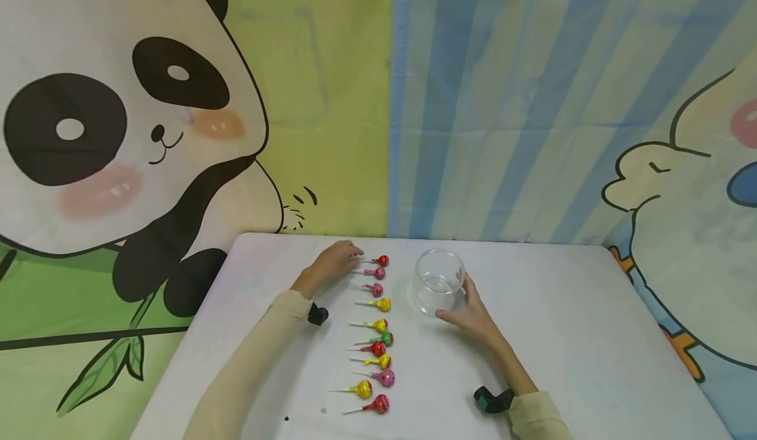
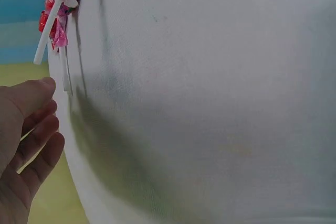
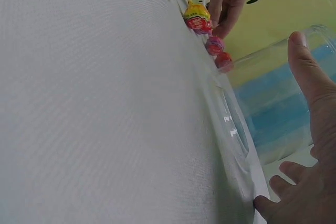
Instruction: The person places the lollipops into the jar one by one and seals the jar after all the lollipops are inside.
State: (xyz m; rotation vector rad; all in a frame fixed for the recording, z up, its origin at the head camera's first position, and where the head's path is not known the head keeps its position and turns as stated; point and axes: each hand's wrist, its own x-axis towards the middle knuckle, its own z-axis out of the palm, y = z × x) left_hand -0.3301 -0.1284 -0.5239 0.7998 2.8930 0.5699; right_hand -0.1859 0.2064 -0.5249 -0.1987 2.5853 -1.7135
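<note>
Lollipops in bright wrappers lie in a column on the white table, sticks pointing left. My left hand [image 1: 334, 264] is at the column's far end, beside the stick of the farthest red lollipop [image 1: 381, 261]. In the left wrist view, the thumb and loosely bent fingers [image 2: 44, 142] have nothing between them. A clear round glass jar [image 1: 434, 289] stands right of the lollipops. My right hand [image 1: 473, 312] rests at its near right side, thumb straight across the front. In the right wrist view the other fingers [image 3: 281, 187] are spread; their contact with the glass is unclear.
Nearer in the column lie a pink lollipop [image 1: 374, 289], a green lollipop [image 1: 386, 339] and a yellow lollipop [image 1: 363, 389]. A small dark speck [image 1: 286, 418] marks the table [image 1: 591, 335]. Behind its far edge hangs a printed cloth [image 1: 503, 98] with a panda [image 1: 148, 125].
</note>
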